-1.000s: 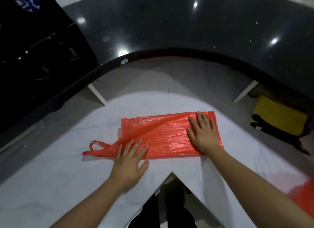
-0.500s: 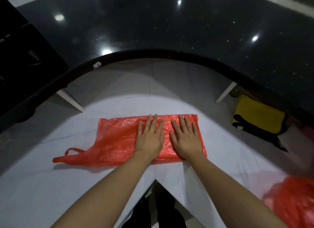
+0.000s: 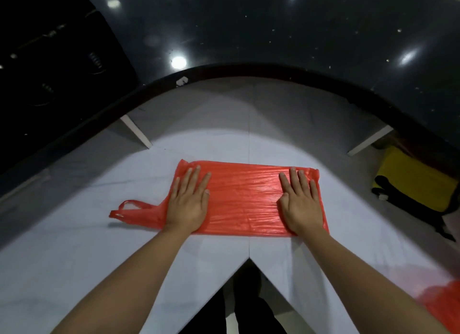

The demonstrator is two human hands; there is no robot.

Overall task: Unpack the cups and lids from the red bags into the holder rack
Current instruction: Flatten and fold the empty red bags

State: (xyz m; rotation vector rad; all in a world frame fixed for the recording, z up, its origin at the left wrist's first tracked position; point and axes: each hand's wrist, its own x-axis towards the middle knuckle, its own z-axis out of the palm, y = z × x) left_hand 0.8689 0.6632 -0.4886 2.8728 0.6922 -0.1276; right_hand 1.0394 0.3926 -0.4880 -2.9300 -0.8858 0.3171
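Where frame ends, second red bag (image 3: 445,306) cropped

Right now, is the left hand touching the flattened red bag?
Touching: the head view shows the left hand lying flat, palm down, on the red bag.

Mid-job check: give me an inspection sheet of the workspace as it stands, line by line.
Surface: white counter with a V-shaped notch at the near edge.
Job's things: flattened red bag, handles pointing left; no cups, lids or rack seen.
Clutter: second red bag at the lower right edge, blurred.
Hands: left hand and right hand press flat on the bag's two ends.
Cables: nothing seen.
Surroundings: glossy black upper counter; yellow and black bag at right.
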